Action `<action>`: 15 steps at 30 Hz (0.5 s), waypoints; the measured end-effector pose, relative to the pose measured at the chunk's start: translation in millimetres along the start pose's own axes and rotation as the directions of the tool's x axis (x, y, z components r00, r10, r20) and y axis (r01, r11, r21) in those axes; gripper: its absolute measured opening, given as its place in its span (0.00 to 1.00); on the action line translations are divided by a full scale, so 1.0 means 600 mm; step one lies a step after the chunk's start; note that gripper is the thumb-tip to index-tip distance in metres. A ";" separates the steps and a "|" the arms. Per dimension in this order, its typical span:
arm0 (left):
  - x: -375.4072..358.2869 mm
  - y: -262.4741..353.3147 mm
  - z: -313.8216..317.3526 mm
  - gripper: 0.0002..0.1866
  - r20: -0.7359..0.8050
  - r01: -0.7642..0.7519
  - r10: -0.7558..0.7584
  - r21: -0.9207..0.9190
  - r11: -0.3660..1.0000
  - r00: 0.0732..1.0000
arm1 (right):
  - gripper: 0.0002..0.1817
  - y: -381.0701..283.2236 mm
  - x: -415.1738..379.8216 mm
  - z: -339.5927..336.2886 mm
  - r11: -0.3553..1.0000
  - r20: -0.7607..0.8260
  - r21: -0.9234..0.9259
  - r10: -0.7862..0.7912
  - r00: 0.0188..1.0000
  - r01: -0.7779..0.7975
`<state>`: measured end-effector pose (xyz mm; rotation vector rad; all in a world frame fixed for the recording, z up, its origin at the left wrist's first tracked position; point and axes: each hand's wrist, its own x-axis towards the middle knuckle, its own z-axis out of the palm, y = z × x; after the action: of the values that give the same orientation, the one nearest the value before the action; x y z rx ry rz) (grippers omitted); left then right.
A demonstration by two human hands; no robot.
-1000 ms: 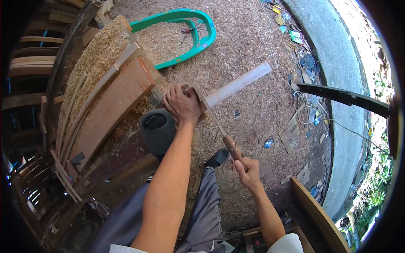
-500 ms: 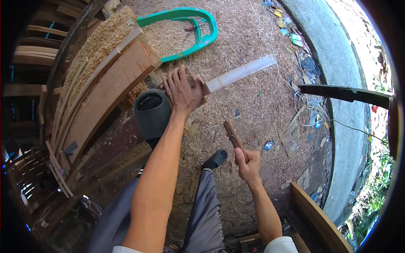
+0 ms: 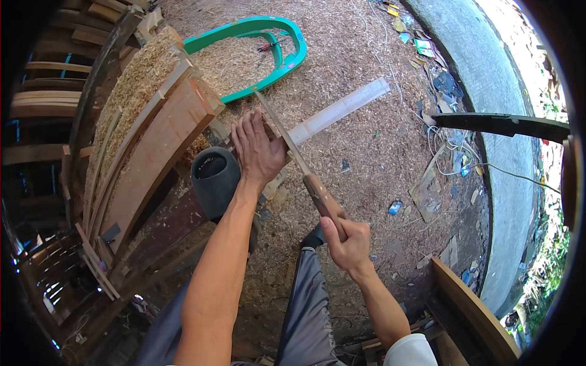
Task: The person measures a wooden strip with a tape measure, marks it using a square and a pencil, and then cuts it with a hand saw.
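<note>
Two hands share this: your left hand, fingers outstretched, apparently steadies the near end of the pale strip, while your right hand grips the saw, blade angled across.

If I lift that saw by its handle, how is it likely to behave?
The saw's blade looks long and thin, so it may flex if pushed sideways. The wooden handle is much thicker, so it should feel stiff, and the weight probably sits toward that end.

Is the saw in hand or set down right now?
In hand: the right hand grips the saw by its handle, the blade beside the left hand.
</note>
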<state>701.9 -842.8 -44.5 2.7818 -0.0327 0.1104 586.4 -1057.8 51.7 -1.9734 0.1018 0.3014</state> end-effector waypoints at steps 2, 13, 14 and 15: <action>0.001 0.001 -0.002 0.41 0.017 0.016 -0.016 -0.009 1.000 1.000 | 0.23 -0.005 0.026 0.003 1.000 0.030 -0.008 0.001 1.000 0.000; 0.000 0.004 -0.003 0.40 -0.021 0.006 -0.006 -0.009 1.000 1.000 | 0.19 0.046 -0.067 -0.047 0.996 0.085 0.065 0.052 0.995 -0.058; 0.000 0.004 -0.001 0.41 -0.033 -0.002 0.002 -0.002 1.000 0.999 | 0.18 0.056 -0.080 -0.053 0.997 0.081 0.072 0.024 0.996 -0.030; 0.000 0.003 -0.001 0.41 -0.046 -0.013 0.013 0.006 1.000 0.999 | 0.18 0.053 -0.078 -0.052 0.998 0.083 0.058 0.020 0.996 -0.025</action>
<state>701.7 -844.3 -43.6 2.7841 -0.0393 0.1779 539.8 -1102.4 47.3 -1.8998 0.0793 0.3902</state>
